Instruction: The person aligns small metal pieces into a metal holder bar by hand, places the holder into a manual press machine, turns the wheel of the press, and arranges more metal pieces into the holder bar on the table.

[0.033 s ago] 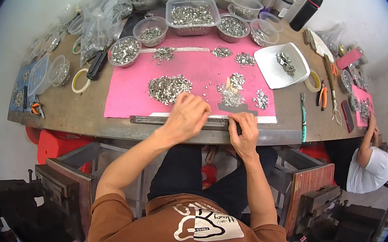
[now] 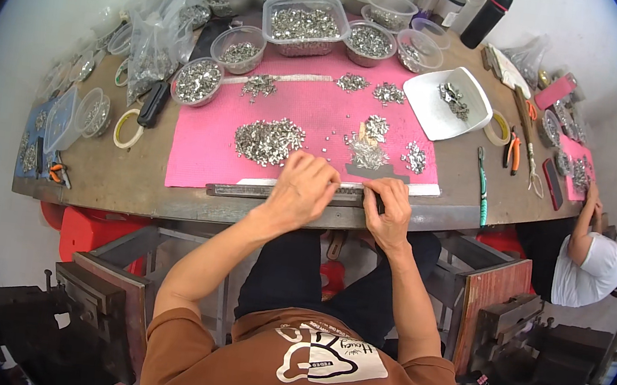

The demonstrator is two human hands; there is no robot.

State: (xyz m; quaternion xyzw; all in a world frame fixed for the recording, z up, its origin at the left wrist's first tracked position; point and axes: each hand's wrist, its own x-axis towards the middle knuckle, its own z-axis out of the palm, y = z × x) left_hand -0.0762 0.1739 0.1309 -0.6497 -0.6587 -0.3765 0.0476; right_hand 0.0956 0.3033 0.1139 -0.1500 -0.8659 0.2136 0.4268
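Note:
A long dark metal bar (image 2: 240,191) with a channel lies along the table's front edge, beside a white strip (image 2: 423,190). My left hand (image 2: 301,190) is over its middle, fingers closed in a pinch. Anything between those fingertips is too small to make out. My right hand (image 2: 391,211) is closed on the bar's right part, its thumb and fingers pressed around it. Just beyond lie a big heap of small silvery metal pieces (image 2: 269,141) and a pile of thin shiny pieces (image 2: 368,154) on the pink mat (image 2: 199,146).
A white tray (image 2: 422,108) holds more pieces. Behind stand clear plastic tubs, including a large tub (image 2: 306,29). To the right lie a green toothbrush (image 2: 482,188), orange-handled pliers (image 2: 512,153) and a tape roll (image 2: 498,128). A co-worker in a white shirt (image 2: 595,271) sits far right.
My left hand has shifted slightly right along the bar, toward my right hand. My right hand stays in place.

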